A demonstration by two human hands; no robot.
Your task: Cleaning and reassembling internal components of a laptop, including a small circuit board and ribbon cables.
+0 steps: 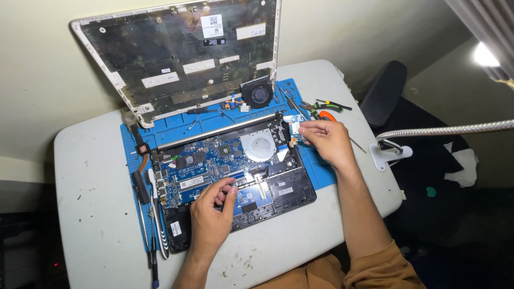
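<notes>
Left hand (210, 217): resting at lower centre of the frame, fingers (227, 192) curling down onto the laptop (230, 171), clamped on nothing.
Right hand (329, 140): sitting right of centre, fingers (306, 127) pinching together on a small board (294, 124), probably a daughter card; the view is too coarse to be sure.
Board: lying at the laptop's upper right corner, long axis running roughly left to right, far nearer the right hand.
Around: blue mat (321, 171) on the desk (85, 203), fan (259, 92) above.

Blue circuit board (201, 171) inside a black laptop shell (289, 187), sitting on a bright blue mat (321, 174). Worktop (91, 214) is off-white with dark specks. Fan (259, 93) is black, the lid (176, 53) white-edged, and the sleeve (383, 267) mustard-brown.
</notes>
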